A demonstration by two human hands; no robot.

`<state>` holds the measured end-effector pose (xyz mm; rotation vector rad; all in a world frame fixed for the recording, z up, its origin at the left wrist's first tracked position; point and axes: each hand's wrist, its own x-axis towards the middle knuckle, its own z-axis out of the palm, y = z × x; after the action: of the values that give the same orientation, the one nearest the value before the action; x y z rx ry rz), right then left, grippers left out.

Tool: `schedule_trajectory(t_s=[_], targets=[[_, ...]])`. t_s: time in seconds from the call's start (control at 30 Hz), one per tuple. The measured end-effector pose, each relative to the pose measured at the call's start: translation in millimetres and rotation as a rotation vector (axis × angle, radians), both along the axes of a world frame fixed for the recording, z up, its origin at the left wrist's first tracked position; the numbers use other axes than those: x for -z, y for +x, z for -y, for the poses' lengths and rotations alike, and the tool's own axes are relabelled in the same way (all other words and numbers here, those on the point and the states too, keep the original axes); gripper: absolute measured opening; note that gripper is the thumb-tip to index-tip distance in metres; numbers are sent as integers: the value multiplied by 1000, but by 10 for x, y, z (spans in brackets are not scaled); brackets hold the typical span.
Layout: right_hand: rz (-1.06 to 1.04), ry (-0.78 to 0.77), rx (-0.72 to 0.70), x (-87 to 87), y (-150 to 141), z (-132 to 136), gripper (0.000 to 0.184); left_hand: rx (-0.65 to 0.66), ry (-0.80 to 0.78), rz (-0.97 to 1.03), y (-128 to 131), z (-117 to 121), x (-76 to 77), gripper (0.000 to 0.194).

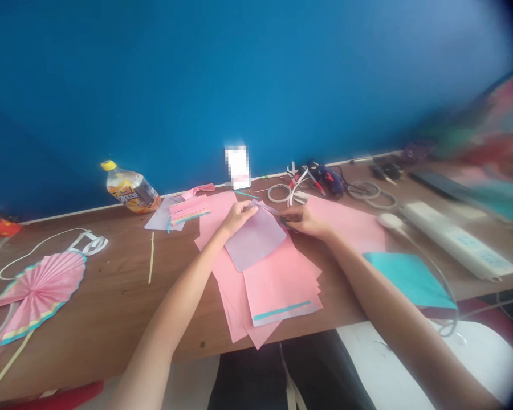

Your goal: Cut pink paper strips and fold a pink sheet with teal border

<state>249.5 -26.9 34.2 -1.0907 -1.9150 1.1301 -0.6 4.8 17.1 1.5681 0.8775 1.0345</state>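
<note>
My left hand (239,216) pinches the upper edge of a sheet of purple paper (256,242). In my right hand (305,221) is what looks like a pair of scissors (271,209), its blades pointing left along the paper's top edge; the fingers partly hide the handles. Beneath the purple sheet lie several overlapping sheets of pink paper (231,302). On top of these, close to the table's front edge, is a pink sheet (276,285) with a teal stripe and a pale purple border.
A pink pleated paper fan (47,285) lies at the left on the wooden table (123,307). Behind stand a bottle (130,188) and a phone-like bright screen (238,165) against the blue wall. To the right are tape rolls (279,193), teal paper (410,279) and a white power strip (459,242).
</note>
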Motion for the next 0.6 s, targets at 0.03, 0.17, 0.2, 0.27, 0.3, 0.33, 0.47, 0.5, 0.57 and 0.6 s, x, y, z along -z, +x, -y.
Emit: schedule_trajectory(t_s=[0.03, 0.17, 0.2, 0.27, 0.3, 0.33, 0.47, 0.5, 0.57, 0.6], targets=[[1, -14, -1, 6, -2, -3, 44, 7, 5, -11, 3, 0, 1, 30], [-7, -18, -11, 53, -17, -16, 48, -11, 65, -64, 16, -13, 27, 29], [-9, -5, -10, 66, -22, -19, 48, -11, 76, -73, 19, -16, 34, 28], [-11, 27, 2, 84, -31, -24, 47, 3, 74, -74, 25, -19, 43, 28], [-12, 40, 9, 90, -34, -25, 46, 14, 64, -65, 27, -19, 43, 28], [-12, 48, 14, 92, -37, -26, 46, 23, 55, -54, 29, -18, 42, 29], [-17, 18, -11, 87, -37, -25, 50, 22, 54, -37, 40, -12, 30, 29], [-26, 13, -21, 84, -37, -24, 51, 19, 56, -33, 43, -9, 28, 29], [-44, 12, -33, 79, -42, -21, 51, 20, 55, -19, 50, -1, 26, 28], [-48, 16, -32, 76, -46, -19, 51, 23, 53, -11, 53, 3, 24, 28]])
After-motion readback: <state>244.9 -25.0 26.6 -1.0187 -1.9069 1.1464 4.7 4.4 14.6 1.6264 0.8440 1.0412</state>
